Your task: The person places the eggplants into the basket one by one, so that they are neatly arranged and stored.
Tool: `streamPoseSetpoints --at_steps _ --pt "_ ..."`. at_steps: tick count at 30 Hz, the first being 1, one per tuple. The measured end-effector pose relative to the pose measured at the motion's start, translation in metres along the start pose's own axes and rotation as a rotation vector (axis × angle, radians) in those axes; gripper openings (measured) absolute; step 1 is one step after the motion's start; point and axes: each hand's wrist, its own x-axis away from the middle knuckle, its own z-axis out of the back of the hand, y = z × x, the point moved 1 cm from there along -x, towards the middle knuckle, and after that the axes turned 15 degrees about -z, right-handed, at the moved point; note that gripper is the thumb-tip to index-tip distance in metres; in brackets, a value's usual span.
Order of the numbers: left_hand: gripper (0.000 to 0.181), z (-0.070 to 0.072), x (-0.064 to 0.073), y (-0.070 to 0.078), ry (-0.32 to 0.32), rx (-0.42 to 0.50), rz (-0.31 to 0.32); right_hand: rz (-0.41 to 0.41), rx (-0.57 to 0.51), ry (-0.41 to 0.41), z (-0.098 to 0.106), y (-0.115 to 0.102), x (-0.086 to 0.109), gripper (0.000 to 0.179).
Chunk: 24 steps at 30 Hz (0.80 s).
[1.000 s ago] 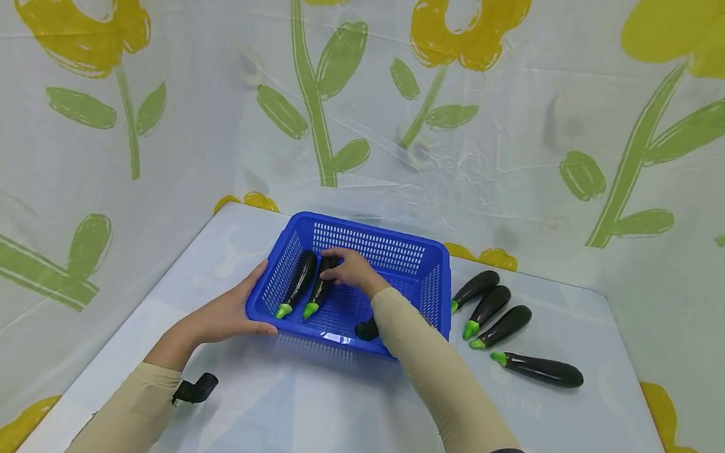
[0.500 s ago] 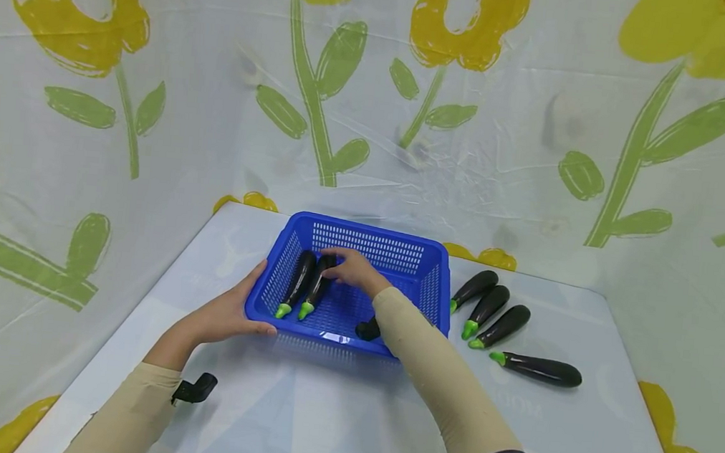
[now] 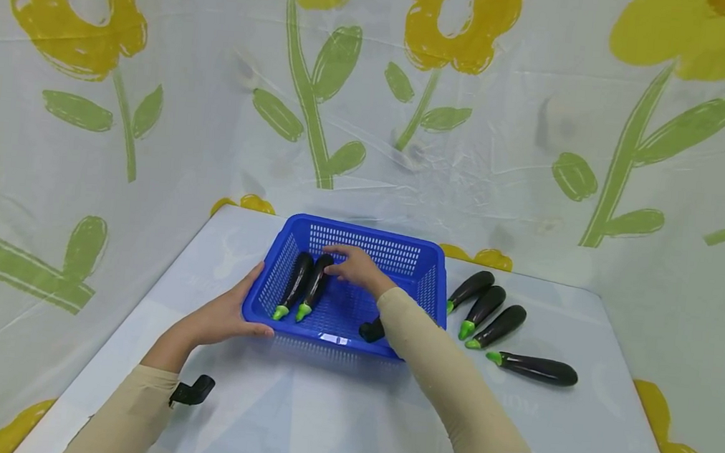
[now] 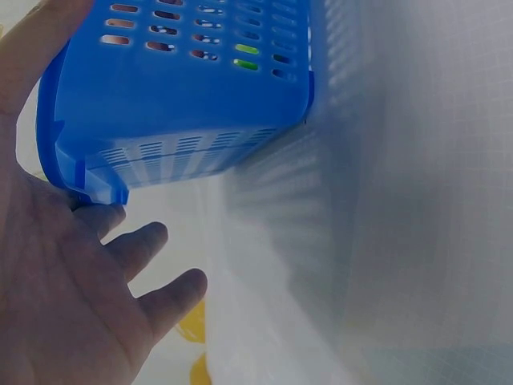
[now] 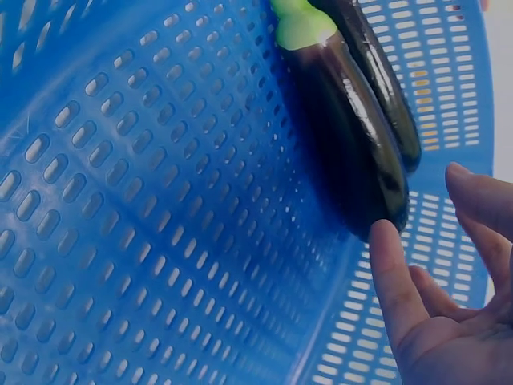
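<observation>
A blue perforated basket (image 3: 368, 231) holds two dark eggplants with green stem ends: one eggplant (image 3: 297, 280) by the left wall, a second eggplant (image 3: 315, 283) close beside it. My left hand (image 3: 215, 319) spans the basket's left corner, thumb along the front side and fingers spread, as the left wrist view also shows. Inside the basket, my right hand (image 3: 360, 269) hovers by the far end of the second eggplant. In the right wrist view its thumb tip overlaps that end; I cannot tell whether they touch. The other fingers are apart from it.
To the right of the basket, several eggplants lie on the pale table (image 3: 333, 418): a fanned group with one eggplant (image 3: 485, 302) in its middle, and a separate eggplant (image 3: 538, 369) nearer me. A flower-printed sheet (image 3: 506, 138) hangs behind the table.
The second eggplant has shifted left, closer to the first one. My right hand has drawn slightly right, away from it. My left hand stays at the basket's corner.
</observation>
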Motion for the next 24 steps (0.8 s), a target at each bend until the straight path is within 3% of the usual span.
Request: streamPoseSetpoints --at_steps 15,24 --pt "0.122 0.001 0.001 -0.002 0.007 -0.021 0.013 0.045 -0.058 -0.011 0.015 0.002 0.008 0.050" --pt "0.122 0.000 0.001 0.001 0.003 -0.001 0.004 0.001 -0.056 0.019 0.031 0.012 0.014 0.049"
